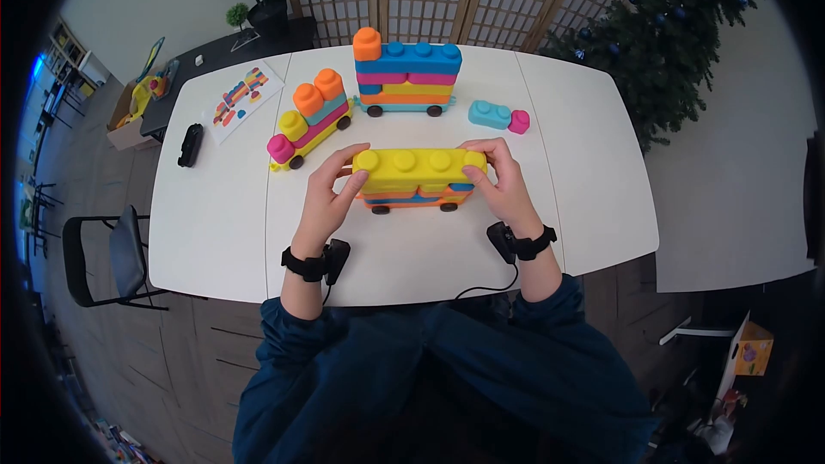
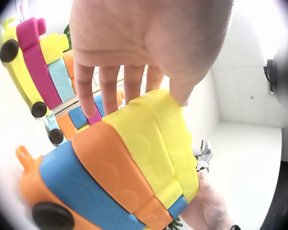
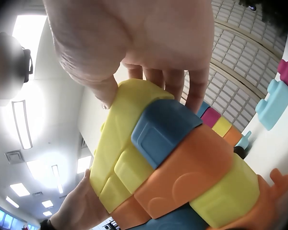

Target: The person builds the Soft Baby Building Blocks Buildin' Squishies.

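A long yellow block (image 1: 412, 163) with round studs tops a wheeled stack of orange, blue and yellow blocks in the middle of the head view. The left hand (image 1: 325, 198) pinches its left end, thumb on the near side and fingers behind. At the right end the right hand (image 1: 505, 187) pinches the same block. In the left wrist view the yellow top (image 2: 170, 129) lies over yellow, orange (image 2: 113, 167) and blue layers. The right wrist view shows a dark blue block (image 3: 165, 129) under the yellow top's end, above an orange one (image 3: 185, 167).
Behind stands a taller wheeled stack (image 1: 408, 79) with an orange block on top. A smaller wheeled stack (image 1: 318, 125) is at the left, near a picture sheet (image 1: 243, 101) and a black object (image 1: 191, 145). Light blue (image 1: 490, 114) and pink (image 1: 519, 122) blocks lie at the right.
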The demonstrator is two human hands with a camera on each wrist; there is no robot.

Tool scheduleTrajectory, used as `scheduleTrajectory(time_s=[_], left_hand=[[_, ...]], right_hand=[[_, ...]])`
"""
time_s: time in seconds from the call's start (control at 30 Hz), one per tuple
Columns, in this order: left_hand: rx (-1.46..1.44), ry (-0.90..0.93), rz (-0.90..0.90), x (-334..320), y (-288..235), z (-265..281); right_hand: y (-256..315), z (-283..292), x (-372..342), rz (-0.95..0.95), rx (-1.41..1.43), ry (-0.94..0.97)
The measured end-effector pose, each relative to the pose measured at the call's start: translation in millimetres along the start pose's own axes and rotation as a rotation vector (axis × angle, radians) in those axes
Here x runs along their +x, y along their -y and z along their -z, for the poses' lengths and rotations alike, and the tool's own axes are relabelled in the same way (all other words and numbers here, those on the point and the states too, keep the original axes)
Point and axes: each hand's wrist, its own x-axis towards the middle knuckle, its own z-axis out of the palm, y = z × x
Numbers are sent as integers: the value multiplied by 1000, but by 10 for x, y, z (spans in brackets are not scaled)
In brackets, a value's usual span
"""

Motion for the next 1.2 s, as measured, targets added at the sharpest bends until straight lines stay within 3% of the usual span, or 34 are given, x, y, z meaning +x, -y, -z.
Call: scheduleTrajectory(time_s=[0.5, 0.57, 0.67, 0.77, 0.83, 0.87, 0.93, 1.03, 1.2], left_hand=[[-22, 9, 102, -26, -80, -7], [111, -48, -66, -12, -132, -41], [100, -18, -97, 15, -178, -63], [173, -1, -133, 32, -130, -56], [111, -5, -89, 12, -29, -84], [49, -6, -45, 5, 3, -93], [30, 22, -4, -8, 3, -87], [13, 49, 37, -8, 3, -88], [47, 47, 52, -11, -34, -73]], right_hand=[[-82, -23, -3, -18, 46, -27], [-78, -7, 5, -26, 55, -35], [-96, 158, 113, -34, 23, 60], [-218, 462, 348, 69, -105, 33], [-266, 616, 518, -136, -474, -87], [-382, 706, 597, -137, -476, -87], [-740, 810, 699, -195, -805, -27], [-991, 798, 753, -230, -1040, 76], [-1140, 764, 772, -169, -1037, 149]])
